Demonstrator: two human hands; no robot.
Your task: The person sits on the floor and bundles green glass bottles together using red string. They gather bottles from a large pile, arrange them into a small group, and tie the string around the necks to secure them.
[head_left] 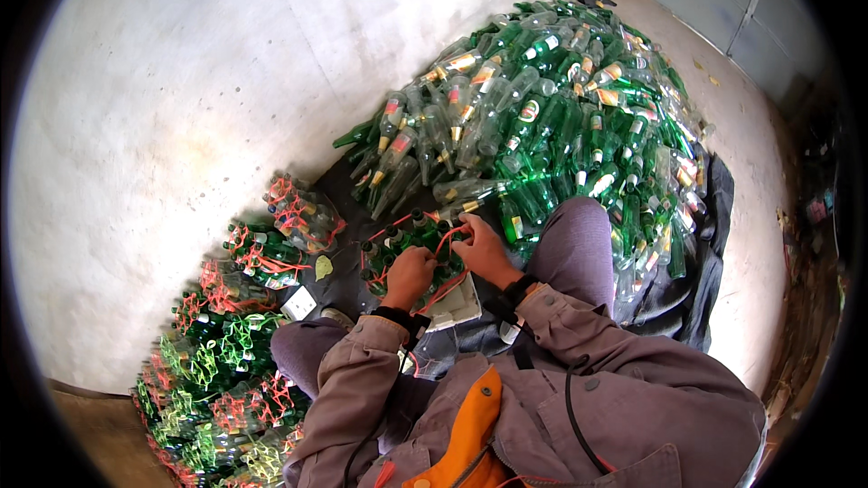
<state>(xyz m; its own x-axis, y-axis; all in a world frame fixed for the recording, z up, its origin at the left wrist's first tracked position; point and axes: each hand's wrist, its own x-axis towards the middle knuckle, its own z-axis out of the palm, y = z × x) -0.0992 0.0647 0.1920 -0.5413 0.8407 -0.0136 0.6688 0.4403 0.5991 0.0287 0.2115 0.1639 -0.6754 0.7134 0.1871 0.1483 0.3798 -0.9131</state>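
Between my knees stands a cluster of upright green glass bottles (395, 240), with red plastic strapping (449, 234) running around and over it. My right hand (485, 253) is at the cluster's right side, its fingers pinched on a loop of the red strapping. Close by, my left hand (411, 276) rests at the near edge of the bottles with curled fingers; what they hold, if anything, is hidden. A pale, shallow box-like piece (455, 305) lies below the right hand, partly covered by my wrist and the strapping.
A large heap of loose green and clear bottles (561, 117) rises ahead and to the right on a black sheet (719, 208). Bottle bundles tied with red and yellow-green strapping (244, 339) line the left. A white square object (299, 304) lies near my left knee. A pale wall (199, 81) stands behind.
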